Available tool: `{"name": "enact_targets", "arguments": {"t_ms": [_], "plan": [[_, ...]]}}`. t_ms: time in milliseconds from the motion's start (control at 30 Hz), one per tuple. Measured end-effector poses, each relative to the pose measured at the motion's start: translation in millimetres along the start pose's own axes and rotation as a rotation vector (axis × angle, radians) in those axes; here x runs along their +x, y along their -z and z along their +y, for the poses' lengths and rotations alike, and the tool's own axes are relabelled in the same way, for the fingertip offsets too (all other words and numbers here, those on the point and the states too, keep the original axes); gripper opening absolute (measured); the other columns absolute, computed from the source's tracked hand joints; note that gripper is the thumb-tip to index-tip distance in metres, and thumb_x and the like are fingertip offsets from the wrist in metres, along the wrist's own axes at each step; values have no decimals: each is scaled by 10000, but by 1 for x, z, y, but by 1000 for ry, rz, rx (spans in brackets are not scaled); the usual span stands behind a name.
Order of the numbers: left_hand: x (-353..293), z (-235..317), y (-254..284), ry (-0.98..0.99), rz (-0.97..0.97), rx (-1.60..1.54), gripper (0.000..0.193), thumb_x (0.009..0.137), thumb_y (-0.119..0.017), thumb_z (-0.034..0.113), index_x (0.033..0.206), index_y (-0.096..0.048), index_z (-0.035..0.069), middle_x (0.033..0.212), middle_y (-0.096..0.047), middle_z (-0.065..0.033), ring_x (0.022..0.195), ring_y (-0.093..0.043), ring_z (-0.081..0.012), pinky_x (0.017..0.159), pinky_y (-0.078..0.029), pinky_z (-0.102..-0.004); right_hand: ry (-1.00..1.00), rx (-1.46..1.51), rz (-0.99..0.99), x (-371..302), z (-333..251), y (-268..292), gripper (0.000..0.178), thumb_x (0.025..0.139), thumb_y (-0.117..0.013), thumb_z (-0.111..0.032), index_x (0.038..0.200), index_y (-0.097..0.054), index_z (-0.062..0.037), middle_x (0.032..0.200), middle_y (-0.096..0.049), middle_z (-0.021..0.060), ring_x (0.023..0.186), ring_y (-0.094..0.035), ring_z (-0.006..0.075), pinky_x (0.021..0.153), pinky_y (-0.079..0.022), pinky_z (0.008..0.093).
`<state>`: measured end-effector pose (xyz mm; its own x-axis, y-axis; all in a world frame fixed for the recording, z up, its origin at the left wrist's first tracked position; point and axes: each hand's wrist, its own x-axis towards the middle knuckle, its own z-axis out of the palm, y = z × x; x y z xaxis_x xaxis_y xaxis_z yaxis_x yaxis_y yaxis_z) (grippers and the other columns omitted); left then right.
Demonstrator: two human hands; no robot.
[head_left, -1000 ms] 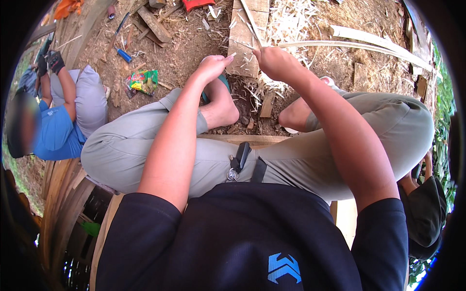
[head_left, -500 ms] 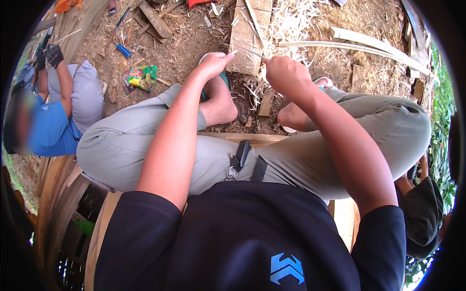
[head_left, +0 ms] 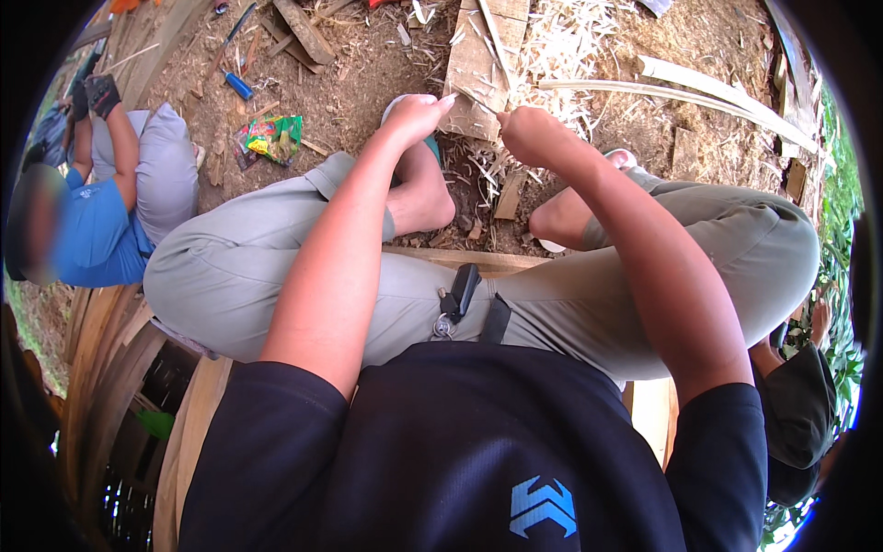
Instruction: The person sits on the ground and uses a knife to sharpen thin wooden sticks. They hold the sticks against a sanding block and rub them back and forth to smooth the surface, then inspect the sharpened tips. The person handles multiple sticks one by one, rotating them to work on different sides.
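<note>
Fingers, left: curled almost closed on the left hand [head_left: 416,112], pinching the near end of a thin pale sliver [head_left: 471,94]; one fingertip pokes out toward the wood.
Fingers, right: the right hand [head_left: 532,136] is balled into a tight fist just beside the left; the sliver's other end meets it, but what sits inside the fist I cannot tell.
Sliver: a slim strip of light wood, held between the two hands, low over the ground and in front of the knees.
Block underneath: a flat wooden board [head_left: 478,64] lies on the dirt right behind the hands, with a second thin stick lying across it.
Shavings: a pale heap of wood shavings [head_left: 575,46] spreads over the soil to the right of the board.
Long strips: split pale laths [head_left: 699,92] stretch away to the right, well apart from the hands.
In the way: the person's own bare forearms and grey-trousered knees [head_left: 276,258] cover most of the ground below the hands; a bare foot [head_left: 423,198] rests just under the left wrist.
Left side: a colourful wrapper [head_left: 273,136] and a blue-handled tool [head_left: 237,86] lie on the dirt; a person in a blue shirt [head_left: 87,230] sits nearby.
Waist: a black key fob [head_left: 460,293] hangs at the belt.
</note>
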<state>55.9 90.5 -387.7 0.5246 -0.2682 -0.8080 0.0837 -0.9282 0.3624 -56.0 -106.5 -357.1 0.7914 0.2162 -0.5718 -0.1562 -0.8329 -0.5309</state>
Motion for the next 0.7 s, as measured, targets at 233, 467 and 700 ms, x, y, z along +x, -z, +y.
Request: {"name": "enact_targets", "arguments": {"t_ms": [233,467,700], "plan": [[-1,-1,-2,20,8,-8,616,956,-517,551,1176,-686,1,1228,-667,-210,1160,-627,-325,989,-462,-409,-143,79,-94,1,-5,5,450,1053,-370,-286,1036,-670,48,990,-694,255,935,-678,432,839,-535,498],[-2,1,-2,15,12,-7,600,953,-530,538,1161,-694,0,1197,-679,-218,1150,-636,-338,982,-471,-415,-89,107,17,-1,0,-4,496,1063,-332,-266,942,-663,83,834,-654,318,832,-651,489,793,-510,548],[-2,0,-2,0,42,35,589,958,-510,539,1123,-710,10,1170,-688,-215,1130,-638,-354,973,-474,-427,-151,165,-18,-7,-11,11,521,1060,-353,-285,915,-662,109,874,-659,335,888,-647,497,830,-502,545]]}}
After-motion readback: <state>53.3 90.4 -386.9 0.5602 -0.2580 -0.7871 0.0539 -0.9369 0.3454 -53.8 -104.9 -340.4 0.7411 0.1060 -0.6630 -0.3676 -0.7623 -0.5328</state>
